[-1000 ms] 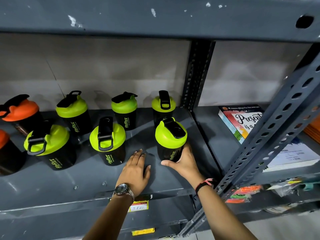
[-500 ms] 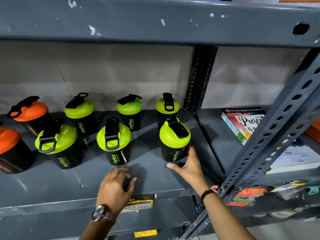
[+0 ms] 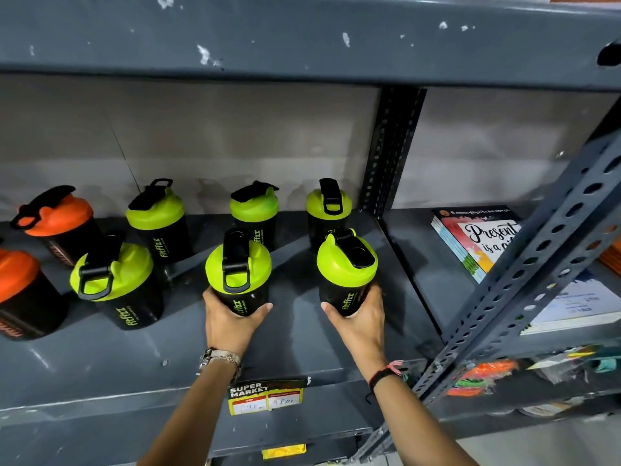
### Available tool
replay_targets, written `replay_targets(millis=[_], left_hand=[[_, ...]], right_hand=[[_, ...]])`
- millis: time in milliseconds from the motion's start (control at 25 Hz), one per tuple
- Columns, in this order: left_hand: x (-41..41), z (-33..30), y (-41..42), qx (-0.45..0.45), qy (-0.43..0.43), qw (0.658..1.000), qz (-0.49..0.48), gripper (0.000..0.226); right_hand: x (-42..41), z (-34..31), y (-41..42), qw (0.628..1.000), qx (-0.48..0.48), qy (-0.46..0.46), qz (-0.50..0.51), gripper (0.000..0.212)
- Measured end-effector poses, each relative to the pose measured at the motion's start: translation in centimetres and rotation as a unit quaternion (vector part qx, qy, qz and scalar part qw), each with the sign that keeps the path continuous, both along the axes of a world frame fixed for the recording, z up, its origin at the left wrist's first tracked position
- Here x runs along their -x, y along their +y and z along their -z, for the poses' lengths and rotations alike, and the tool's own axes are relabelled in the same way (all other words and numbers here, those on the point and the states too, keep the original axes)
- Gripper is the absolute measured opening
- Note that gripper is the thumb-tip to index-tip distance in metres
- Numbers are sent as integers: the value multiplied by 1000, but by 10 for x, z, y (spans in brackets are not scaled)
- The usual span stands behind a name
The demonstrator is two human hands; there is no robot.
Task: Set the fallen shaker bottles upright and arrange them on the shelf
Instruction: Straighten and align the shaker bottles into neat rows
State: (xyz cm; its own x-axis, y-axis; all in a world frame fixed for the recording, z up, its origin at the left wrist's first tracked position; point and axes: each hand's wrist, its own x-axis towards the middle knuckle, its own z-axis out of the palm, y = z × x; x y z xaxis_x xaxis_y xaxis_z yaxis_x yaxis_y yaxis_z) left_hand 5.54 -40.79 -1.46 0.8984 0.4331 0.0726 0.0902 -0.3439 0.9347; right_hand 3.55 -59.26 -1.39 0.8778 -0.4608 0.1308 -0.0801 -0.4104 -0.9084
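Observation:
Black shaker bottles with green lids stand upright in two rows on a grey metal shelf (image 3: 302, 351). My left hand (image 3: 232, 317) grips the base of the front middle bottle (image 3: 238, 274). My right hand (image 3: 361, 314) grips the base of the front right bottle (image 3: 346, 270). Another green-lidded bottle (image 3: 114, 284) stands at the front left. Three more stand in the back row: one at the left (image 3: 158, 220), one in the middle (image 3: 254, 213), one at the right (image 3: 327, 210). Two orange-lidded bottles, a back one (image 3: 55, 220) and a front one (image 3: 16, 290), stand at the far left.
A perforated upright post (image 3: 389, 149) divides the shelf from a bay holding a stack of books (image 3: 480, 240). A slanted perforated strut (image 3: 544, 257) crosses the right side. A price label (image 3: 265, 396) hangs on the shelf's front edge. The upper shelf (image 3: 302, 38) overhangs.
My left hand moved up from the shelf's front edge and took hold of the front middle bottle. My right hand stayed at the front right bottle and closed around its base.

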Motion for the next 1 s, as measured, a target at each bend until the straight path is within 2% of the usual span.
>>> replay_targets(millis=[400,640,1000], left_hand=[[17,9,-7,-17,-42,999,11,74],[22,12,-1,-13,-62,997,33,83],[25,13,1,-43,-64,997,29,76]], right_hand=[[22,6,0,1000,9,-4,4,78],[27,4,5,1000,7,9,3,88],[29,2,7,1000,16,18,20,80]])
